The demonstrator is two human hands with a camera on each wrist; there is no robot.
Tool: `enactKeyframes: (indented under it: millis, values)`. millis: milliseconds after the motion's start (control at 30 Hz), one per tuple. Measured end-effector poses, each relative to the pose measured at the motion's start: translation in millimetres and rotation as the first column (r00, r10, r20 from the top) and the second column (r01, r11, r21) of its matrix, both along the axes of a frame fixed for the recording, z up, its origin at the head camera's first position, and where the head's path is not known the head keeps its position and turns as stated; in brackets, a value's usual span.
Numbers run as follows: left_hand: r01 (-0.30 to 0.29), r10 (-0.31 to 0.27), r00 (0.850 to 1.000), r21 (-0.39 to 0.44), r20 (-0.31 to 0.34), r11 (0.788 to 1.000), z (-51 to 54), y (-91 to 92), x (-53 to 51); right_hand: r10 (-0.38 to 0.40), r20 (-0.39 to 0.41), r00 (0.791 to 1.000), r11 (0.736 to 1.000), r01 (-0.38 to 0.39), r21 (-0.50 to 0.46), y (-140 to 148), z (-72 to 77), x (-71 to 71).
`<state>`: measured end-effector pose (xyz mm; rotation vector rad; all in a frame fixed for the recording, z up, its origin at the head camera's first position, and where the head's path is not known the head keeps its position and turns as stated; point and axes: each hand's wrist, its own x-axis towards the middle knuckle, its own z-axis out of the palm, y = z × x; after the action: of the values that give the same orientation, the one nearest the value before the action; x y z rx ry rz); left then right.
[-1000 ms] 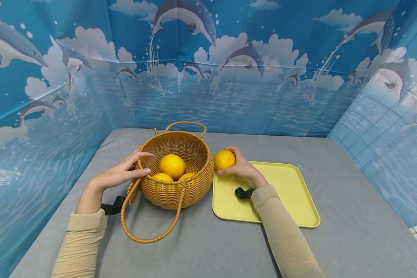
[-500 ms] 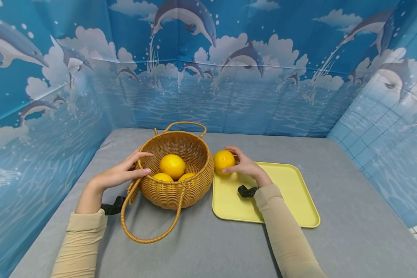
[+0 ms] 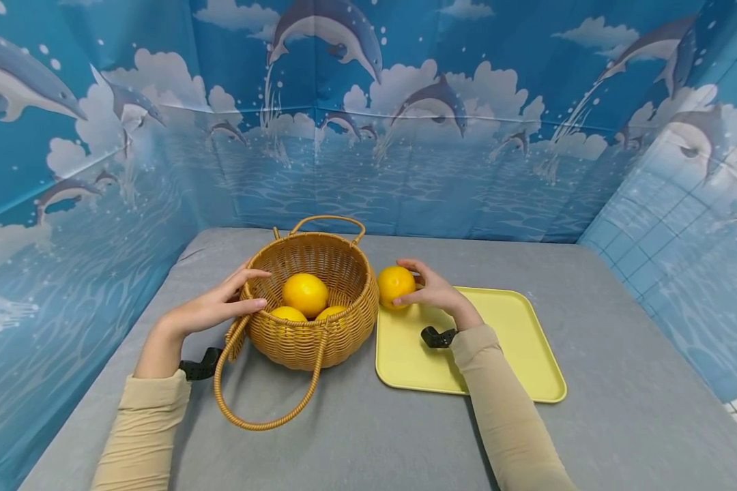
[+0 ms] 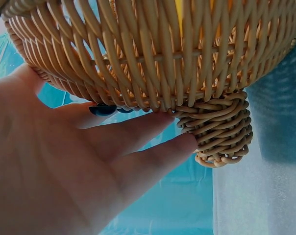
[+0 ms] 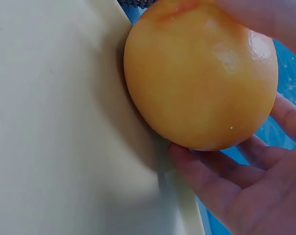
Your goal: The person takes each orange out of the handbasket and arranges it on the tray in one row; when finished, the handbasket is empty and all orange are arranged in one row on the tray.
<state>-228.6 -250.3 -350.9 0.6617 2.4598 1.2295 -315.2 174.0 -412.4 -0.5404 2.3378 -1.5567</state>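
Note:
A round wicker basket point(image 3: 350, 341) stands left of centre in the head view, with three oranges point(image 3: 306, 294) visible inside. My left hand point(image 3: 205, 307) rests on its left rim, thumb and forefinger reaching over the edge. In the left wrist view, the other fingers point(image 4: 153, 156) lie fairly straight against the basket's outside and a woven knob. Just right of the basket, my right hand point(image 3: 436, 294) holds an orange point(image 3: 396, 286) between thumb and fingers, at the yellow tray's point(image 3: 510, 334) far left corner. The right wrist view shows this orange point(image 5: 202, 78) close to the tray surface.
One basket handle point(image 3: 264, 424) hangs down toward the front; the other handle point(image 3: 327, 218) stands up behind. A grey cloth point(image 3: 356, 443) covers the table. Blue dolphin-print curtains point(image 3: 405, 170) enclose the back and sides.
Over the last second my right hand has shifted slightly right around the orange, its thumb lying further back. The orange has barely moved left. My left hand and the basket stay where they were.

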Motion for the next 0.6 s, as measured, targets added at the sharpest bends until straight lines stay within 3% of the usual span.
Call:
enactKeyframes:
  millis: [267, 600]
  values:
    - [-0.004, 0.004, 1.000, 0.003, 0.008, 1.000, 0.4, 0.3, 0.4, 0.019, -0.004, 1.000, 1.000, -0.019, -0.020, -4.1, 24.0, 18.1]
    - [-0.002, 0.002, 1.000, 0.002, 0.005, 1.000, -0.9, -0.9, -0.2, 0.040, 0.015, 0.999, 0.999, -0.040, -0.034, -3.2, 29.1, 19.8]
